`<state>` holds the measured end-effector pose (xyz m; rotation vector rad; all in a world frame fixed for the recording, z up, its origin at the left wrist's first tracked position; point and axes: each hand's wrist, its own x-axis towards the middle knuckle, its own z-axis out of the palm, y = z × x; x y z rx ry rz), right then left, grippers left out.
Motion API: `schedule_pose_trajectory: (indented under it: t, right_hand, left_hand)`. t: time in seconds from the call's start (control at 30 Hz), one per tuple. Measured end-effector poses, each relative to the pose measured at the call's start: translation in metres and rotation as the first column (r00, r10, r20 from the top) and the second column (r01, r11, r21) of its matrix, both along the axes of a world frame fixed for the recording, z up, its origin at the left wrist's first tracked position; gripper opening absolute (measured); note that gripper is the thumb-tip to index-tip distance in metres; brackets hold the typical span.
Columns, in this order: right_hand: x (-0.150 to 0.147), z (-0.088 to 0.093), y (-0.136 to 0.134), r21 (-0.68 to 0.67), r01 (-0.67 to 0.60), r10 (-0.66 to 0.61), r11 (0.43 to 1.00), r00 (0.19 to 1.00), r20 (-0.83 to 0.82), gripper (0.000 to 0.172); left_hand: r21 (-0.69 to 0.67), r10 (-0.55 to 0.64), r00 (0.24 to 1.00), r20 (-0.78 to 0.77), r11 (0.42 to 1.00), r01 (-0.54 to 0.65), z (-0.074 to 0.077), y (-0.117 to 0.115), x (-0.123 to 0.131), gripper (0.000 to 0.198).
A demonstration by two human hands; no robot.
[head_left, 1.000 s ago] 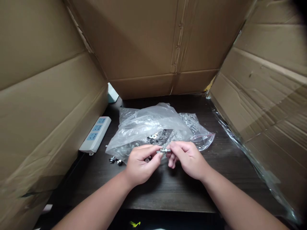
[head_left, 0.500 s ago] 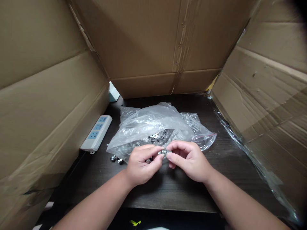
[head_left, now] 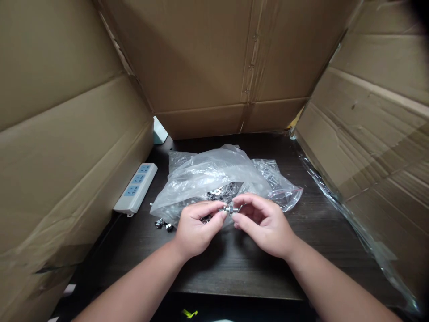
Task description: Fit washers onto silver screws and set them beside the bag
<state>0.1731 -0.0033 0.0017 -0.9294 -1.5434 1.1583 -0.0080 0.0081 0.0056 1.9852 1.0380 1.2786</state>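
Observation:
Over a dark wooden table [head_left: 234, 268], my left hand [head_left: 196, 230] and my right hand [head_left: 264, 226] meet on a small silver bolt with a nut [head_left: 229, 209]. Each hand pinches one end between thumb and fingertips. Just behind the hands lies a crumpled clear plastic bag [head_left: 214, 174] with several small metal parts inside. A second clear zip bag [head_left: 279, 185] of metal parts lies to its right. Two loose assembled bolts [head_left: 163, 224] rest on the table left of my left hand.
Tall cardboard sheets [head_left: 214, 62] wall in the table at the left, back and right. A white power strip [head_left: 136, 187] with blue sockets lies along the left wall. Clear plastic film [head_left: 351, 223] runs along the foot of the right wall.
My right fingers have shifted their pinch on the bolt's right end, as if turning it. The left hand holds still. The view has shifted slightly.

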Motion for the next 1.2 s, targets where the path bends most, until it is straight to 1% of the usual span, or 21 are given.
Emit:
schedule_pose_trajectory:
  t: [0.07,0.1,0.2,0.27,0.37,0.47,0.53,0.57,0.6,0.67,0.73,0.8,0.97,1.07,1.2]
  right_hand:
    - [-0.002,-0.002,-0.001,0.054,0.004,-0.004,0.999,1.000,-0.005,0.016]
    - [-0.003,-0.003,-0.001,0.051,-0.004,0.005,0.999,1.000,-0.014,0.015]
    - [-0.004,0.000,-0.001,-0.022,-0.032,0.030,0.999,0.998,-0.061,0.011]
    - [-0.003,0.004,-0.001,-0.089,-0.053,0.047,0.995,0.996,-0.069,0.013]
    - [-0.001,0.007,0.000,-0.189,-0.117,0.111,0.975,0.993,-0.043,0.019]
    - [-0.001,0.005,0.002,-0.291,-0.210,0.199,0.933,0.978,-0.066,0.036]
    - [-0.002,0.002,0.004,-0.344,-0.229,0.208,0.911,0.973,-0.097,0.045]
    - [-0.003,0.001,0.004,-0.355,-0.216,0.192,0.909,0.976,-0.101,0.047]
    - [-0.003,0.000,0.005,-0.352,-0.190,0.167,0.916,0.981,-0.094,0.047]
    - [-0.002,0.001,0.005,-0.303,-0.131,0.116,0.944,0.991,-0.068,0.044]
    - [0.000,0.003,0.003,-0.230,-0.095,0.084,0.968,0.995,-0.056,0.032]
    - [0.000,0.004,0.000,-0.180,-0.080,0.068,0.980,0.995,-0.073,0.022]
    - [-0.003,0.001,-0.002,-0.135,-0.052,0.036,0.989,0.992,-0.119,0.019]
    - [-0.005,0.000,-0.001,-0.110,-0.037,0.023,0.993,0.992,-0.128,0.016]
    - [-0.005,0.003,-0.001,-0.127,-0.050,0.035,0.991,0.993,-0.112,0.016]
  left_hand:
    - [0.002,-0.006,1.000,0.000,1.000,0.006,0.000,0.000,0.000,0.010]
    - [0.009,-0.012,1.000,-0.006,1.000,0.012,0.001,0.000,0.001,0.010]
    - [0.041,-0.030,0.999,-0.021,0.999,0.031,0.001,-0.001,0.001,0.011]
    - [0.070,-0.036,0.999,-0.035,0.997,0.038,0.002,-0.001,0.001,0.011]
    - [0.105,-0.051,0.997,-0.066,0.993,0.057,0.003,-0.001,0.000,0.012]
    - [0.085,-0.101,0.993,-0.068,0.991,0.106,0.003,-0.002,0.001,0.014]
    - [0.072,-0.097,0.994,-0.055,0.992,0.101,0.003,-0.001,0.002,0.014]
    - [0.070,-0.078,0.996,-0.051,0.994,0.081,0.002,-0.001,0.002,0.014]
    - [0.073,-0.052,0.998,-0.045,0.996,0.055,0.001,-0.001,0.002,0.014]
    - [0.062,-0.020,0.999,-0.037,0.998,0.022,-0.001,0.000,0.001,0.013]
    - [0.035,-0.008,1.000,-0.012,0.999,0.008,-0.002,0.000,0.000,0.013]
    - [0.003,0.003,1.000,0.019,1.000,-0.003,-0.002,0.000,0.000,0.012]
    - [-0.059,0.003,0.999,0.054,0.998,0.000,0.000,-0.001,0.000,0.013]
    - [-0.035,-0.006,0.999,0.048,0.999,0.008,0.001,-0.001,0.001,0.013]
    - [0.075,-0.030,1.000,0.005,0.997,0.030,0.001,-0.001,0.001,0.012]
